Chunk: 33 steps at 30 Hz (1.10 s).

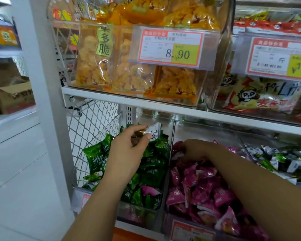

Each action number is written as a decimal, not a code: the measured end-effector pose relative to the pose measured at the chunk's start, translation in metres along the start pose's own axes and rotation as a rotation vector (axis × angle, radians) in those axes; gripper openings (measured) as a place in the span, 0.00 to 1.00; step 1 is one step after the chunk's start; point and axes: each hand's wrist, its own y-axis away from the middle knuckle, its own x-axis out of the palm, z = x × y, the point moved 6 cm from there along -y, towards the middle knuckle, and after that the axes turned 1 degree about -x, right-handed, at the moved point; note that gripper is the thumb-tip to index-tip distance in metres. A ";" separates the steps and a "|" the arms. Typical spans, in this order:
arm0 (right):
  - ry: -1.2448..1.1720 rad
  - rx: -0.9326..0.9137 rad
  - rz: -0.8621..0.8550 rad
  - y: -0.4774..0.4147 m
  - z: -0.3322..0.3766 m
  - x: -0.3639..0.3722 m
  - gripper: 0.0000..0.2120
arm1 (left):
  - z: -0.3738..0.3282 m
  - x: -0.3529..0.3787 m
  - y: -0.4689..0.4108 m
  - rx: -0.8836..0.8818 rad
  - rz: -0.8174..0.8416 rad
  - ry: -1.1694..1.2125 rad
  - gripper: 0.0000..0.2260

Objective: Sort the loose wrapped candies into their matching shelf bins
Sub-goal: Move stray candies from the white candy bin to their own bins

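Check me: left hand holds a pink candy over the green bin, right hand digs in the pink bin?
Not pink: the head view shows the left hand pinching a white candy over the green bin. The right hand is in the pink bin.

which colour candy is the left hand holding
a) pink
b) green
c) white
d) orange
c, the left hand pinches a white candy between thumb and fingertips, above the green candies.
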 end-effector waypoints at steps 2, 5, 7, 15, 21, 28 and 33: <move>-0.049 -0.011 -0.039 0.004 -0.002 -0.001 0.04 | 0.000 0.000 0.000 0.001 0.001 -0.004 0.09; -0.149 -0.070 -0.079 0.012 0.000 -0.002 0.05 | 0.002 0.001 -0.001 -0.002 0.005 -0.013 0.09; -0.151 -0.086 -0.134 0.016 -0.002 0.000 0.14 | 0.003 0.003 -0.001 -0.007 0.015 -0.023 0.09; -0.536 -0.240 -0.535 0.072 0.003 -0.017 0.09 | -0.001 0.011 0.003 -0.005 0.081 -0.047 0.11; -0.769 -0.413 -0.745 0.112 0.032 -0.018 0.14 | -0.011 0.025 0.013 0.027 0.159 -0.057 0.07; -0.774 -0.445 -0.921 0.117 0.040 -0.019 0.16 | -0.016 0.029 0.019 -0.052 0.249 0.075 0.19; -0.718 -0.512 -0.985 0.118 0.052 -0.014 0.18 | -0.021 0.034 0.021 -0.011 0.253 0.047 0.25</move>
